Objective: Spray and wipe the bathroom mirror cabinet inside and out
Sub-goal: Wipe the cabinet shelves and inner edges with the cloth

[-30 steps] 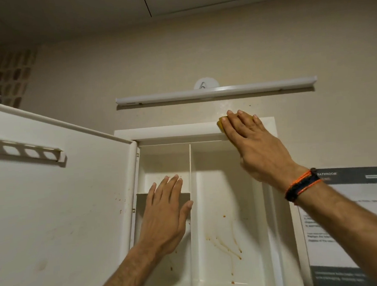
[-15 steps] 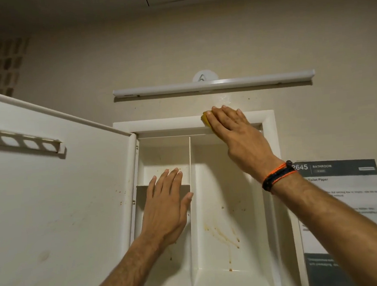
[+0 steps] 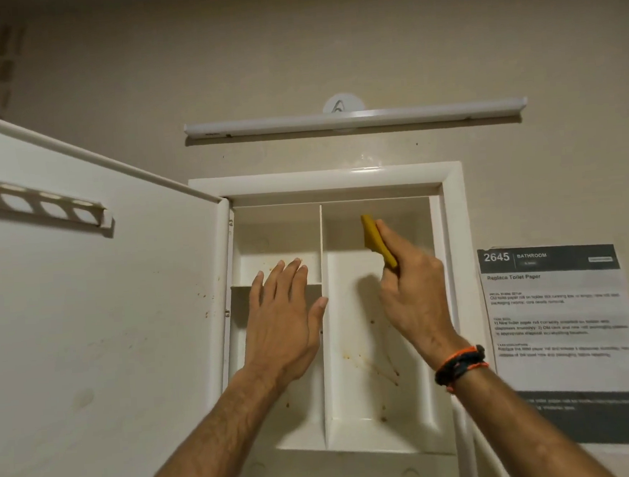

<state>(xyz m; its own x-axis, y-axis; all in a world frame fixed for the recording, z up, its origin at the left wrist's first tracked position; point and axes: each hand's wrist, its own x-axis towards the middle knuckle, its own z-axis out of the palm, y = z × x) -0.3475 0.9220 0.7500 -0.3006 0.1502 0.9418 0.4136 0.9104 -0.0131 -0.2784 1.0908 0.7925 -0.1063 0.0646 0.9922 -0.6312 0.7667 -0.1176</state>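
The white wall cabinet hangs open, its door swung out to the left. A vertical divider splits the inside; a small shelf crosses the left half. Brown drip stains mark the back of the right compartment. My right hand grips a yellow sponge inside the right compartment, near its top. My left hand lies flat with straight fingers over the left compartment, across the shelf edge.
A white tube light is mounted on the wall just above the cabinet. A printed paper notice is stuck to the wall at the right. A slotted rack sticks out from the door's inner face.
My right hand has come down with the sponge from the cabinet's top frame into the right compartment. My left hand has stayed in place.
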